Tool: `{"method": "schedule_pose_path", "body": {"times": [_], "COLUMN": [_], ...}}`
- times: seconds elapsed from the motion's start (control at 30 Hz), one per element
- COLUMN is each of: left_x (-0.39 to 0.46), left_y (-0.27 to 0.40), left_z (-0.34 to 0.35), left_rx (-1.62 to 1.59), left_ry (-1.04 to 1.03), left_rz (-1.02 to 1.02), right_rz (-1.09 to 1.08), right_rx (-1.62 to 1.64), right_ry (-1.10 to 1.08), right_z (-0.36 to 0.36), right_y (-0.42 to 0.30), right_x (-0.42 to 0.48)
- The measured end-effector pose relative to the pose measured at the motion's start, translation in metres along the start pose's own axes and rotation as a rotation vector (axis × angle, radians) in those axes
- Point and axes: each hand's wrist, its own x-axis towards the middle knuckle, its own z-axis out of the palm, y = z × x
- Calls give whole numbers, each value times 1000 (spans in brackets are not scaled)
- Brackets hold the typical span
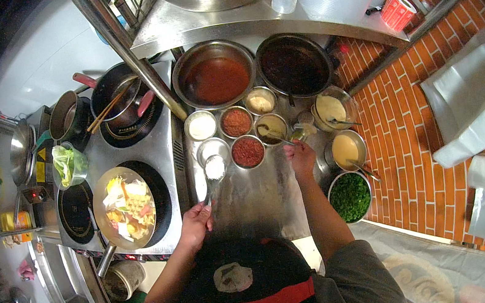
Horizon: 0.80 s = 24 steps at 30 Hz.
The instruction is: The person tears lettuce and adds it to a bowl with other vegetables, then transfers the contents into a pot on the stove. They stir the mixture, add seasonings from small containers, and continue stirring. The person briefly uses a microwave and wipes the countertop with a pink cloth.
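Note:
My left hand [196, 225] grips the dark handle of a ladle [210, 192]. White powder or granules [215, 168] lie in its bowl, just in front of a small metal bowl [211, 148] with white contents. The fingers of my right hand [302, 157] close on the handle of a metal spoon [281, 138]. That spoon's head rests in a steel bowl of yellowish-brown seasoning [272, 128]. Between my hands stands a bowl of dark red ground chili [247, 151]. Behind it is a bowl of orange-red flakes [236, 122].
Left, a pan [108, 221] of noodles and vegetables sits on an induction cooker, by a tub of lettuce [68, 164] and a pot [116, 95] with chopsticks. Two large sauce bowls [220, 78] stand below a steel shelf [226, 33]. Chopped greens [349, 197] are at right.

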Motion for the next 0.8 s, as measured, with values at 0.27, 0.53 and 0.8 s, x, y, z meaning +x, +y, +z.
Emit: {"method": "schedule_pose_path", "body": {"times": [0.27,0.53,0.8], "left_x": [0,12,27], "left_y": [4,7,23], "left_z": [8,20,46], "left_rx": [35,46,77], "left_ry": [-15,-76,-126], "left_rz": [-15,-9,-55], "right_rz": [50,22,20], "right_rx": [10,-37,-99], "right_ry": [141,149,170], "right_z": [-7,-28,-25], "right_y": [-33,-25,-40], "right_x": [-22,-26,-35]}}
